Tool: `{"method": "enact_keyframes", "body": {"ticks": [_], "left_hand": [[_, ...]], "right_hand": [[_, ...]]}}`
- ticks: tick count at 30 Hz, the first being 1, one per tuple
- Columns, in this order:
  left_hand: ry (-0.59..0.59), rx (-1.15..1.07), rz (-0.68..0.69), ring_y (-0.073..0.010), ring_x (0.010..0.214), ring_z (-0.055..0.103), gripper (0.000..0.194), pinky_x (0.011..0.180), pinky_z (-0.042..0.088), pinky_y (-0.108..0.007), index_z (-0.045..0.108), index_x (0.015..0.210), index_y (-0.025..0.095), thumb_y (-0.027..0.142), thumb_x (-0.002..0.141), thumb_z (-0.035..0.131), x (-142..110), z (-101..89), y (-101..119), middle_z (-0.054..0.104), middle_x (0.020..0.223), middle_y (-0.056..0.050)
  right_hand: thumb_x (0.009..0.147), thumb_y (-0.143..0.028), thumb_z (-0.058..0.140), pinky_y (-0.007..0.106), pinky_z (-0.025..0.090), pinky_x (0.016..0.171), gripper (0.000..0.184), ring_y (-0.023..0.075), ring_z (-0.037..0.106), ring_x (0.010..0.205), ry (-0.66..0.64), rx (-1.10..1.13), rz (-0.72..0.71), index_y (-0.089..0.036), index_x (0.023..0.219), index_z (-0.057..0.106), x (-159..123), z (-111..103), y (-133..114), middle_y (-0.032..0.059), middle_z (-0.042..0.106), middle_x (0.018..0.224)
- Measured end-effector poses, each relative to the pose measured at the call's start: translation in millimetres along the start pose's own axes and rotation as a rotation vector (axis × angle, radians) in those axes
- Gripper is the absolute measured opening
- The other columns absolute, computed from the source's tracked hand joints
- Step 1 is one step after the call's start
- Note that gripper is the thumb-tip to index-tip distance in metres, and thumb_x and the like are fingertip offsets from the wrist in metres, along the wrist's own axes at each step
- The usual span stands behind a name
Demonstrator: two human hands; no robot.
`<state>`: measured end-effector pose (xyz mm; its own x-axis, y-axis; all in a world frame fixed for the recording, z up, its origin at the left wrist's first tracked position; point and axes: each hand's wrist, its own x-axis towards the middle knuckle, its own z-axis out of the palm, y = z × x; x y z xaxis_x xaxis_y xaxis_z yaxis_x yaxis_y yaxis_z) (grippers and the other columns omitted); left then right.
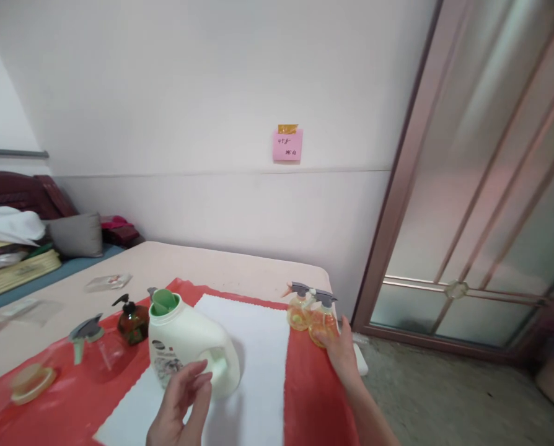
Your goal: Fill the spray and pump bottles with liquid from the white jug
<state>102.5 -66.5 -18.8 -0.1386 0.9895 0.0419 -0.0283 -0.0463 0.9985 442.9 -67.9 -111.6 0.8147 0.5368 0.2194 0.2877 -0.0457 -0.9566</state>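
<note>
A white detergent jug [188, 347] with an open green spout stands on a white cloth [253, 371]. My left hand [179, 406] hovers just in front of the jug, fingers loosely curled and apart, holding nothing. My right hand [339, 350] reaches to the table's right edge and wraps its fingers on a small orange spray bottle [323, 322]. A second orange spray bottle [299, 306] stands right beside it.
A red cloth [312, 396] covers the beige table [212, 263]. On the left stand a dark pump bottle [132, 319], a clear spray bottle [95, 350] and a round lid [30, 381]. Bedding lies far left. A glass sliding door [491, 204] is on the right.
</note>
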Motion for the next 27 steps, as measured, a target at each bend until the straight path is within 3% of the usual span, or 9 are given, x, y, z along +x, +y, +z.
{"method": "enact_keyframes", "body": {"ticks": [3,5,10,13,16,19,21,24,27], "left_hand": [[0.005,0.121,0.036,-0.0251,0.089,0.067,0.053,0.080,0.051,-0.031,0.068,0.095,0.023,0.062,0.060,0.073,-4,3.8,6,0.072,0.088,-0.005],[-0.060,0.172,0.066,-0.0230,0.078,0.067,0.047,0.074,0.051,-0.029,0.069,0.090,0.025,0.062,0.062,0.072,-8,8.9,9,0.070,0.077,-0.003],[-0.263,0.187,0.124,-0.0198,0.064,0.061,0.035,0.069,0.050,-0.028,0.070,0.079,0.026,0.059,0.067,0.068,-17,19.0,11,0.066,0.065,-0.002],[-0.325,0.193,0.112,-0.0202,0.067,0.060,0.033,0.069,0.049,-0.029,0.071,0.079,0.024,0.056,0.069,0.068,-20,22.0,14,0.067,0.068,-0.004],[-0.384,0.064,0.030,-0.0234,0.083,0.064,0.037,0.078,0.050,-0.031,0.071,0.087,0.021,0.055,0.070,0.069,-22,20.4,23,0.070,0.081,-0.007],[-0.418,-0.055,-0.052,-0.0284,0.106,0.061,0.043,0.090,0.047,-0.035,0.071,0.098,0.021,0.053,0.070,0.071,-25,12.4,33,0.070,0.102,-0.010],[-0.362,-0.069,-0.106,-0.0296,0.110,0.059,0.044,0.092,0.047,-0.036,0.071,0.102,0.022,0.052,0.070,0.072,-27,5.6,38,0.069,0.107,-0.010],[-0.302,-0.155,-0.195,-0.0300,0.099,0.064,0.042,0.087,0.050,-0.039,0.072,0.094,0.021,0.055,0.070,0.071,-28,-0.9,41,0.071,0.101,-0.011],[-0.340,-0.202,-0.257,-0.0295,0.092,0.066,0.042,0.081,0.051,-0.040,0.073,0.089,0.018,0.055,0.070,0.071,-25,-2.0,39,0.071,0.095,-0.012]], "right_hand": [[0.085,-0.034,0.064,0.055,0.038,0.102,0.053,0.0284,0.049,0.121,-0.046,0.024,-0.001,-0.021,0.133,0.046,0,9,0,0.0099,0.050,0.135],[0.079,-0.034,0.069,0.051,0.038,0.102,0.063,0.0283,0.052,0.117,-0.048,0.041,0.032,-0.019,0.134,0.043,-3,12,-8,0.0110,0.053,0.131],[0.070,-0.049,0.071,0.044,0.039,0.100,0.075,0.0323,0.053,0.116,-0.072,0.130,0.117,-0.019,0.133,0.041,-25,7,-55,0.0107,0.058,0.125],[0.067,-0.049,0.073,0.042,0.042,0.098,0.074,0.0308,0.056,0.114,-0.296,0.258,0.087,-0.021,0.131,0.046,-54,2,-85,0.0101,0.061,0.125],[0.060,-0.052,0.077,0.042,0.047,0.091,0.075,0.0313,0.061,0.107,-0.696,0.426,0.098,-0.021,0.124,0.055,-93,7,-103,0.0098,0.066,0.117],[0.049,-0.051,0.084,0.041,0.048,0.087,0.087,0.0316,0.062,0.101,-1.093,0.578,0.138,-0.022,0.126,0.056,-136,17,-119,0.0089,0.067,0.111],[0.049,-0.042,0.086,0.040,0.044,0.094,0.094,0.0302,0.058,0.110,-1.177,0.552,0.151,-0.026,0.134,0.050,-158,21,-131,0.0067,0.064,0.119],[0.049,-0.036,0.085,0.038,0.043,0.094,0.080,0.0301,0.056,0.111,-1.137,0.346,0.144,-0.026,0.124,0.058,-178,22,-147,0.0053,0.064,0.117],[0.049,-0.038,0.084,0.036,0.046,0.087,0.069,0.0288,0.058,0.100,-1.102,0.270,0.136,-0.026,0.114,0.062,-183,25,-151,0.0042,0.067,0.108]]}}
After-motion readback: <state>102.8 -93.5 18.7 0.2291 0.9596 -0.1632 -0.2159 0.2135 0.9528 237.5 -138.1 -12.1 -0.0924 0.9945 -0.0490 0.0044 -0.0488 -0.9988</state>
